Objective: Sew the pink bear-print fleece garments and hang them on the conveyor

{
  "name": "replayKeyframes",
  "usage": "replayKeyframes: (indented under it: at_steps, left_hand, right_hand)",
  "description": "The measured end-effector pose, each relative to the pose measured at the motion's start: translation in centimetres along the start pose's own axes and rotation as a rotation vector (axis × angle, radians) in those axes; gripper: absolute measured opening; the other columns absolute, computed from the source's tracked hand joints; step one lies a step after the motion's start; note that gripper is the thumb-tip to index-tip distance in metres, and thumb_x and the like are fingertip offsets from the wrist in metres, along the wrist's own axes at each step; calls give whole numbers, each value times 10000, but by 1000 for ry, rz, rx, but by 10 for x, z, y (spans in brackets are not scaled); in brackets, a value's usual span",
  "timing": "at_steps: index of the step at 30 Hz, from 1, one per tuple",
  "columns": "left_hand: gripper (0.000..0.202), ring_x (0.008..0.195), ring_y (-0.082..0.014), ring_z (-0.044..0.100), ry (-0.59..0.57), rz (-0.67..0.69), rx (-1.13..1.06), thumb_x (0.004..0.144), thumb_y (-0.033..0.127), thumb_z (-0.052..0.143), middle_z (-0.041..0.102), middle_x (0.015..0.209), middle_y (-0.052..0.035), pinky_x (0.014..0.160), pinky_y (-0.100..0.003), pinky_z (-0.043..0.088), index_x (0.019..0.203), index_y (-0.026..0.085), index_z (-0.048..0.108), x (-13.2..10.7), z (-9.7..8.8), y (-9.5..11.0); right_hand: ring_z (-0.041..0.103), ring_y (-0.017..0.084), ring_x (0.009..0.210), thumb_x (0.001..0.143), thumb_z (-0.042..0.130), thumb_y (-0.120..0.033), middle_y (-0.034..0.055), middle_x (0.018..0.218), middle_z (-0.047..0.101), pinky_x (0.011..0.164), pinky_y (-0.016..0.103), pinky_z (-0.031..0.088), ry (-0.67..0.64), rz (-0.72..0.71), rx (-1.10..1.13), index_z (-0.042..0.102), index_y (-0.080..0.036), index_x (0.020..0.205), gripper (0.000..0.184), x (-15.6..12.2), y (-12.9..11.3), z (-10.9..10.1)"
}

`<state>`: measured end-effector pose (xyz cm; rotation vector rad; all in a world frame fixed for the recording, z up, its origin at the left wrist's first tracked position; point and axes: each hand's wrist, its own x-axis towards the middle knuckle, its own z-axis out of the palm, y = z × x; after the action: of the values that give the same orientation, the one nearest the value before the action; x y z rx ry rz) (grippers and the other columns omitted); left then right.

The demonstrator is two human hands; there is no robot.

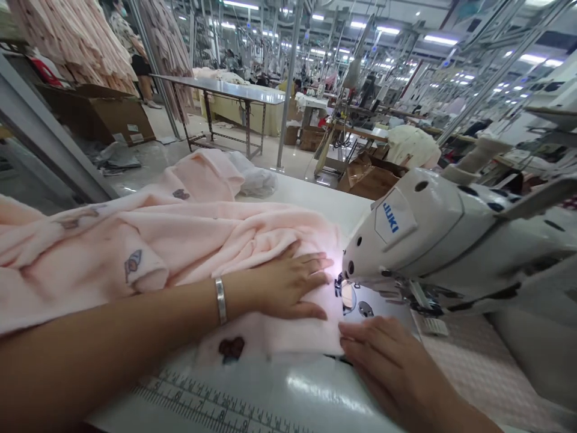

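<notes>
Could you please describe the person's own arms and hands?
Both forearms are bare, no sleeves or gloves in view. The left hand has a plain silver bangle at its wrist; the right hand shows no jewellery.

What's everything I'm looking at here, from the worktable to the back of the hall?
pink fabric: one, pale pink with small dark prints, spread over the table
sewing machine: one, white, right of the fabric
table: one, white, under both
ruler scale: one, black marks, near table edge
white cloth: one, white, behind the fabric
hanging garments: many, pink, top left
cardboard boxes: several, brown, on the floor
long table: one, grey, background
bracelet: one, silver, left wrist
left hand: one, flat on the fabric by the machine
right hand: one, open, at the fabric's near edge
</notes>
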<state>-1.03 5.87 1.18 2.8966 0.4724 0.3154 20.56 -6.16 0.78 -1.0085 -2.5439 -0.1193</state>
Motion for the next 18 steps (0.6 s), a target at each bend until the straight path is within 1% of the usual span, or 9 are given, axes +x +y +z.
replayKeyframes:
  at_steps: [2,6,8,11,13,14,15,16,18]
  left_hand:
    - [555,1330,-225,248,0,22,29,893,559,393,321,1434,-98,1088,-396,96,1283,165,425,8,-3,-13]
    - [582,1323,-227,248,-21,17,60,885,599,357,339,1427,-73,1079,-395,72,1302,196,406,24,-3,-34]
    - [603,1311,-232,262,-11,-3,76,875,614,359,340,1426,-69,1075,-395,69,1309,197,402,31,-1,-45]
    - [609,1301,-228,273,5,-27,92,863,620,380,344,1425,-58,1072,-386,79,1304,201,416,41,0,-63]
    - [601,1305,-219,267,-1,-40,95,864,611,389,346,1425,-53,1076,-385,74,1308,207,417,44,-1,-67]
    - [599,1311,-218,258,-8,-58,96,868,606,383,337,1430,-55,1080,-394,66,1315,208,410,43,-2,-64]
    - [605,1320,-224,243,-15,-95,99,875,601,367,319,1439,-67,1082,-415,61,1328,200,394,39,-2,-55]
    - [616,1330,-239,223,-18,-151,107,886,594,337,295,1448,-89,1079,-454,61,1343,182,374,31,-1,-42]
    - [655,1342,-301,189,-19,-273,128,899,584,281,258,1450,-155,1045,-555,99,1360,124,345,9,4,0]
  right_hand:
    - [579,185,836,867,457,-144,69,911,641,721,325,478,-15,47,-49,604,-183,963,180,3,9,4]
    - [601,164,809,866,488,-182,47,871,644,761,304,477,17,46,-231,589,-198,1021,186,6,24,13]
    - [604,161,808,866,493,-182,50,871,639,719,273,477,33,49,-265,591,-192,1017,181,5,28,17]
    - [602,157,785,865,495,-179,47,855,621,662,249,475,47,61,-244,596,-196,1009,177,4,30,20]
    - [602,156,761,861,500,-170,48,842,617,643,250,482,51,69,-233,597,-195,1012,181,6,29,18]
    - [603,155,756,862,498,-171,50,840,620,646,253,489,49,62,-226,598,-193,1012,182,7,26,15]
    - [605,153,758,868,488,-172,54,846,627,656,256,497,43,59,-210,597,-189,1018,186,9,22,12]
    - [608,151,771,875,472,-172,59,860,635,675,263,505,40,60,-181,595,-185,1022,192,11,16,7]
    - [620,165,853,883,450,-167,83,921,654,740,295,520,72,52,-108,589,-166,1021,196,14,0,-1]
